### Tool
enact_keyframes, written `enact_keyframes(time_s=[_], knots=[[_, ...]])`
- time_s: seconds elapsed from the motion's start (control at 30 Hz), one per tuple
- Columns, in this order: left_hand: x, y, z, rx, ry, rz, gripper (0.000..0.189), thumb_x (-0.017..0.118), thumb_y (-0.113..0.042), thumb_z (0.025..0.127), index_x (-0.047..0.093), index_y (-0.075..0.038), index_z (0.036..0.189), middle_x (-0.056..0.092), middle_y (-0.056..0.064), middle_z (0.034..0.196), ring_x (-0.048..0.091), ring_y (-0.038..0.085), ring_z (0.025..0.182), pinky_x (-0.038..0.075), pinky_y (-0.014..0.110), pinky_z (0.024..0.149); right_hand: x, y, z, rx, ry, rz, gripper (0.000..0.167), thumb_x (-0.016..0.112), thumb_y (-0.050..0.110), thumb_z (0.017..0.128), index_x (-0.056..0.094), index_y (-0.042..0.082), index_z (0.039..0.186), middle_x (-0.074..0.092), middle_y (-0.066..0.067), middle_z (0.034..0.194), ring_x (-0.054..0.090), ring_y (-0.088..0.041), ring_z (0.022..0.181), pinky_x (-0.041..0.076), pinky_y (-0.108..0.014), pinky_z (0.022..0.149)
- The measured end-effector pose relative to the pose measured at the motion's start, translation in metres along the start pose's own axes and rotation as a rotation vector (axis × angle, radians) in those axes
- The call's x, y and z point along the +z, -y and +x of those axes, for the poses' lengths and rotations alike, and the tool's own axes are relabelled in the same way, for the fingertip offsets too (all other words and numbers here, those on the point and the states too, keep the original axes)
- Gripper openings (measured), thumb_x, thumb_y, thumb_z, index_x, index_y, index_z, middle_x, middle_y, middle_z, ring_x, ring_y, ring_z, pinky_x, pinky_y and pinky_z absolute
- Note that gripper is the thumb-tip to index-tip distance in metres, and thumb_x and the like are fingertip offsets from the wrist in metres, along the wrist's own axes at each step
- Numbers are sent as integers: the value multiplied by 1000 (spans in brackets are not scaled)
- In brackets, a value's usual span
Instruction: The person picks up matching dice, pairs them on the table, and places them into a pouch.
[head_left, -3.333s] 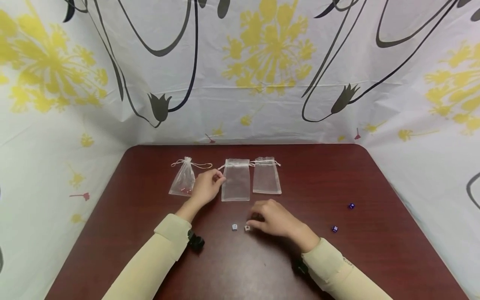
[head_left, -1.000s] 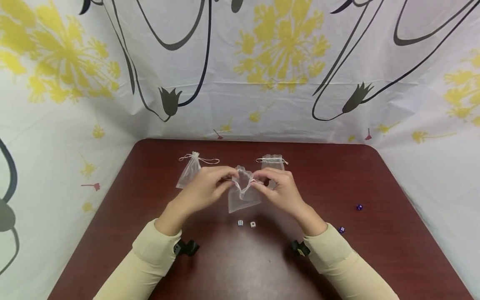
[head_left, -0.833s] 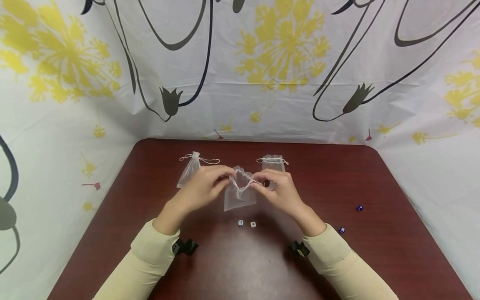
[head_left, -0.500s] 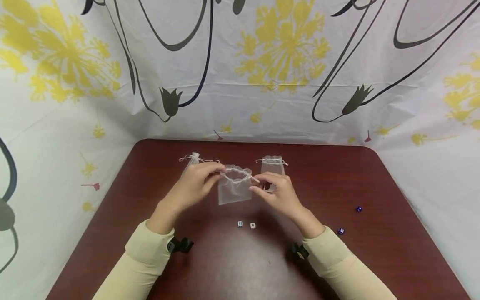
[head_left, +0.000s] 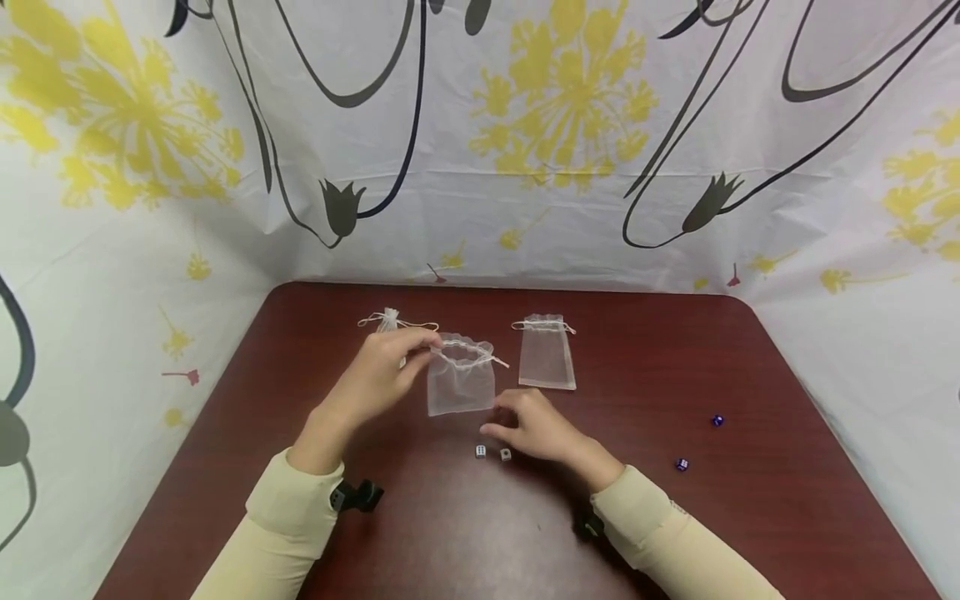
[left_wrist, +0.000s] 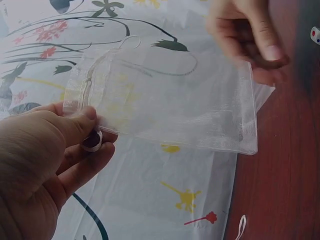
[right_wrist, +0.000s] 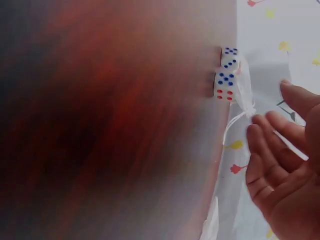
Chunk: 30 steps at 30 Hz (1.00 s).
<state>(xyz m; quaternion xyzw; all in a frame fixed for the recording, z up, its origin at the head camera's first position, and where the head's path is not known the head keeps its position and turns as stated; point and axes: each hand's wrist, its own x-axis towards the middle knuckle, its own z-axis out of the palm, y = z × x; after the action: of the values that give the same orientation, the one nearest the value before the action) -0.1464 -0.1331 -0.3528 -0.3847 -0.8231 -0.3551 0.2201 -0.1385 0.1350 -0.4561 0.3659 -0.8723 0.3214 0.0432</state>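
Note:
My left hand pinches a sheer white drawstring pouch by its rim. The pouch's mouth gapes, and in the left wrist view the see-through mesh hangs from thumb and fingers. Just above two white dice, my right hand hovers with loosely bent fingers and nothing in them. One white die lies left of the other white die; the right wrist view shows blue and red pips on the nearer die.
Behind the left hand stands a tied pouch, mostly covered. Another flat pouch lies right of the held one. Two blue dice, a farther die and a nearer die, sit at the right of the dark red table.
Both hands took up the middle pouch and spread its mouth. The right hand has since let go and dropped toward the white dice; the left hand shifted left with the pouch.

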Motion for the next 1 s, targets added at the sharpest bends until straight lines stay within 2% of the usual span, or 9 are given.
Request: enact_keyframes(time_s=[0.17, 0.4, 0.77, 1.0], knots=[[-4, 2, -1, -14, -16, 18, 17, 75, 6, 86, 73, -2, 100, 75, 7, 98, 71, 19, 89, 59, 36, 79, 2, 0, -2, 26, 93, 4, 13, 80, 23, 89, 75, 11, 93, 66, 9, 79, 59, -7, 69, 49, -22, 64], [-5, 7, -4, -16, -25, 18, 16, 75, 8, 86, 73, -1, 100, 75, 8, 97, 70, 19, 87, 59, 36, 77, 6, -1, -7, 23, 174, 12, 23, 81, 30, 88, 76, 11, 100, 71, 5, 90, 65, -7, 80, 54, -24, 72], [-1, 8, -8, -14, -7, 18, 17, 75, 9, 86, 73, -1, 100, 74, 8, 97, 68, 17, 83, 57, 34, 71, 13, 6, -11, -8, 205, -71, 34, 86, 39, 81, 78, 14, 103, 66, 7, 95, 59, -6, 82, 52, -25, 74], [0, 9, -10, -17, -3, 21, 17, 75, 9, 86, 72, -1, 99, 74, 7, 95, 69, 18, 84, 58, 35, 72, 16, 7, -12, -4, 220, -99, 26, 86, 34, 82, 78, 17, 100, 65, 10, 96, 59, -5, 84, 52, -26, 77]])
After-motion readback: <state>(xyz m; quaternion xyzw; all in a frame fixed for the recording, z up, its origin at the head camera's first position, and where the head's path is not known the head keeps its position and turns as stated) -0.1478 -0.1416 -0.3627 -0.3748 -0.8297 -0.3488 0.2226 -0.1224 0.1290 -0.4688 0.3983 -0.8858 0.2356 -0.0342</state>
